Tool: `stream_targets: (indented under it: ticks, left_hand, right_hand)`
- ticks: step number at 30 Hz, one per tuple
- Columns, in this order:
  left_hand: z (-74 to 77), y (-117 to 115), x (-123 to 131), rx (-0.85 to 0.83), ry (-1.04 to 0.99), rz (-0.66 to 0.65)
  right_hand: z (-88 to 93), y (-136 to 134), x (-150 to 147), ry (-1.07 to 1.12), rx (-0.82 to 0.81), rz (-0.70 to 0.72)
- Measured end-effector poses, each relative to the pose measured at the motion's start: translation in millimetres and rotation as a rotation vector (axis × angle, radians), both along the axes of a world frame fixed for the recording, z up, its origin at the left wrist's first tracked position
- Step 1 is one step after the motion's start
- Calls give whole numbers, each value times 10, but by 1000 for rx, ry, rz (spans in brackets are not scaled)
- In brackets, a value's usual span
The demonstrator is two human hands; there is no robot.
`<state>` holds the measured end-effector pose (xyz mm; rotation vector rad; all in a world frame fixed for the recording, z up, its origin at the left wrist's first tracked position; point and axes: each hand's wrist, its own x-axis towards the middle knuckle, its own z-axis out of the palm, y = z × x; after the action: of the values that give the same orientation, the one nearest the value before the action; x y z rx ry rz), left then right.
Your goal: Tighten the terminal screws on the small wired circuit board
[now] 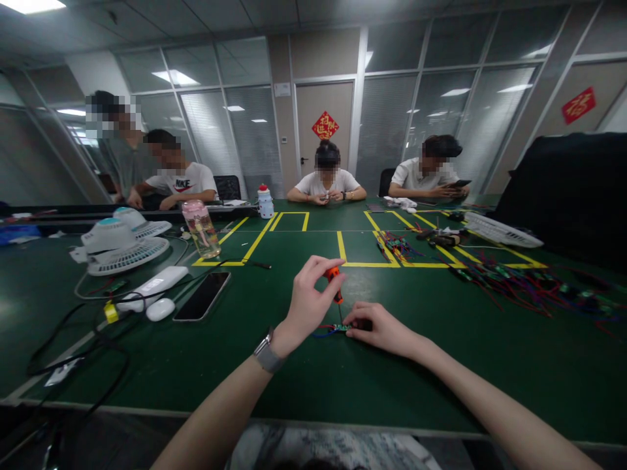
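My left hand (308,301) pinches the orange handle of a small screwdriver (336,284), held upright with its tip down on a small green circuit board (339,328) that has red and blue wires. My right hand (379,328) lies on the green table (313,385) and presses its fingertips on the right end of that board. A watch sits on my left wrist.
A black phone (202,296), a white mouse (160,309), a white power bank (153,286) and cables lie left. Two desk fans (120,245) and a pink bottle (201,228) stand behind them. Piles of wired boards (519,281) spread right. Several people sit at the far side.
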<state>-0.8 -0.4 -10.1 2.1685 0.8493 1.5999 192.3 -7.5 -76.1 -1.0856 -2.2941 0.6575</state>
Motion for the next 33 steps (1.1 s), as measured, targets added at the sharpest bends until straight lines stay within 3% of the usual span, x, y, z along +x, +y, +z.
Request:
stream_targets:
  ticks: [2,6,8,12,17,19,23,28,33]
  left_hand:
    - [1,-10,4,-11,10,-17]
    - [7,-23,19,-121,-49,-231]
    - [12,-22,20,-115,-48,-227]
    - [7,-10,12,-20,31,-80]
    - [-18,-4,30,-119,-18,-268]
    - [-21,-11,39,-121,-53,-224]
    - [-18,-15,36,-5,-5,-12]
    - [-17,-8,26,-100,-42,-215]
    - [-10,-28,28,7,3,-39]
  right_hand:
    - [4,-3,-4,-4,-3,-2]
    - [-2,0,-9,-2,-2,-1]
    - [-10,5,-7,-1,5,1]
    - [-30,15,2,13,14,5]
    - [-44,22,7,12,18,11]
    - [-46,20,9,10,27,11]
    - [-34,10,11,12,17,10]
    - [-18,5,9,11,15,11]
    - [-31,13,13,13,15,10]
